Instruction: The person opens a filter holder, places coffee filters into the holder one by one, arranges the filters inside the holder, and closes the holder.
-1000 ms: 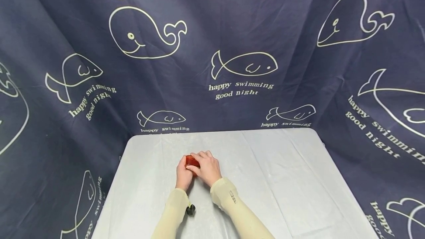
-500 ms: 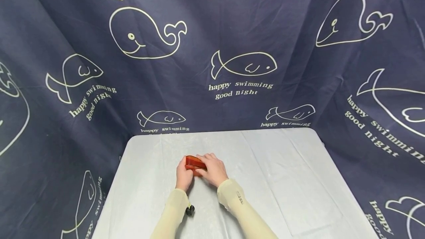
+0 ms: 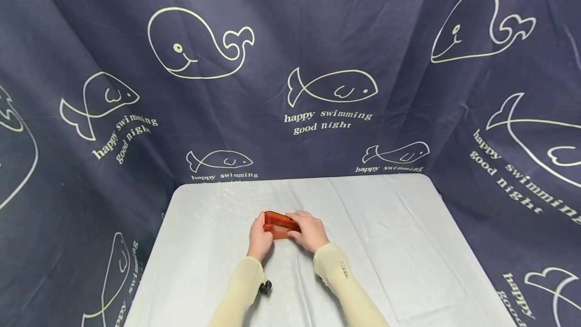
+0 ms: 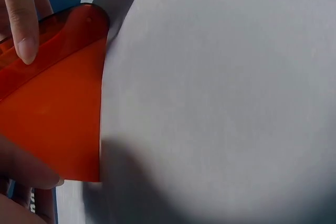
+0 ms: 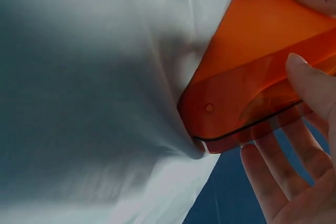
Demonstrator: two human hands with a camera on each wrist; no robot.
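An orange see-through plastic scraper, with a flat blade and a darker thick grip, is held between both hands over the middle of the table. My left hand grips its left end. At the other end, my right hand pinches it; the right wrist view shows the thumb on the near face of the grip and fingers seen through the plastic behind it. One slanted blade edge and a rounded grip corner show in the left wrist view. The fingers hide parts of both ends in the head view.
A white, creased cloth covers the table. Dark blue curtains printed with whales and fish surround its back and sides. A small black object sits at the left sleeve.
First my right hand slid rightward along the scraper, widening the gap between the hands and baring more of it. Then both hands shifted right together with the scraper.
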